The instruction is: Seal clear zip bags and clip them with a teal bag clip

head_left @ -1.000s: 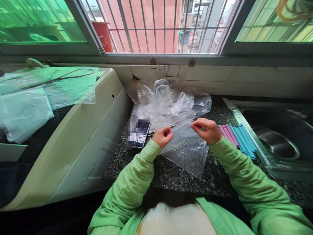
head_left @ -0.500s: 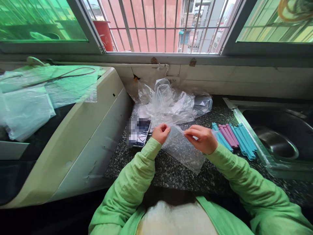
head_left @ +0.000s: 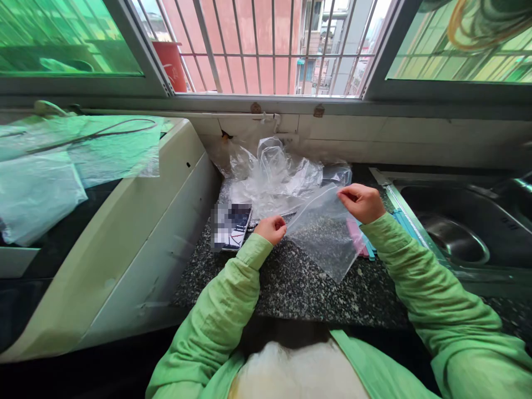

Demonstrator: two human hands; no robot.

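A clear plastic zip bag (head_left: 322,235) hangs stretched between my two hands above the speckled counter. My left hand (head_left: 271,228) pinches its left top corner, and my right hand (head_left: 362,202) grips the right top corner, held higher. The bag's zip edge runs slanting up from left to right. Behind it lies a heap of crumpled clear plastic bags (head_left: 266,180). Pink strips (head_left: 357,238) show partly through the bag's right edge, and blue strips (head_left: 409,224) lie partly hidden behind my right hand and sleeve.
A phone (head_left: 236,227), partly blurred out, lies left of my left hand. On the right is a metal sink (head_left: 449,194) with a steel bowl (head_left: 453,238) in it. A large cream-coloured appliance (head_left: 158,221) with plastic sheets on top stands at the left. A barred window (head_left: 266,55) is ahead.
My right hand has moved up and right, away from my left hand, drawing the bag's top edge out straight. The bag now covers part of the strips. The view has shifted slightly.
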